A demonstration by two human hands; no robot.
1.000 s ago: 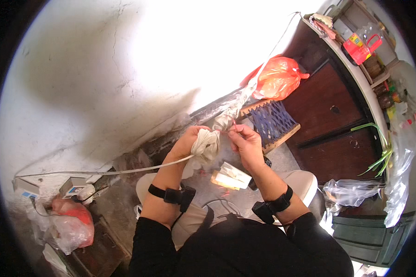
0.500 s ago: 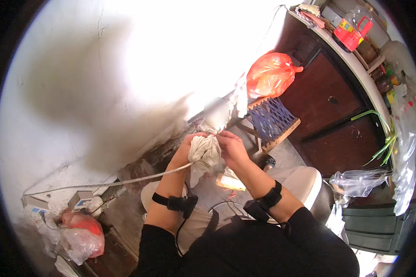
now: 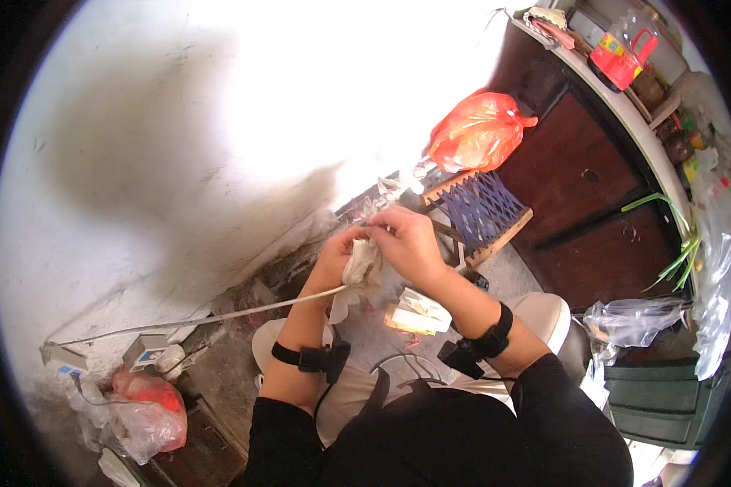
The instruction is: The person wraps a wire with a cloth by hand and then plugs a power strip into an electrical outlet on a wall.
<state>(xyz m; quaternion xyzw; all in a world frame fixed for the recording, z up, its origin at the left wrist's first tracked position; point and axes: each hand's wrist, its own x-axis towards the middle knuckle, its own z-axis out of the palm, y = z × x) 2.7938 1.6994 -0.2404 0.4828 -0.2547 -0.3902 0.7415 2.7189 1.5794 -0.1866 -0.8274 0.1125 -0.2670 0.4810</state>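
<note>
Dark wooden cabinet [image 3: 577, 211] at right; orange plastic bag [image 3: 477, 130] beside blue woven stool [image 3: 481, 209]. Left hand [image 3: 339, 256] and right hand [image 3: 404, 239] both grasp a crumpled white cloth [image 3: 360, 269], raised above the lap.

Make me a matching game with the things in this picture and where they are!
Things:
1. crumpled white cloth
2. orange plastic bag
3. red jug
4. green onions

Places:
A. on the high shelf at top right
B. held between both hands
C. hanging beside the dark wooden cabinet at right
D. above the blue woven stool

Pairs: 1-B, 2-D, 3-A, 4-C
</note>
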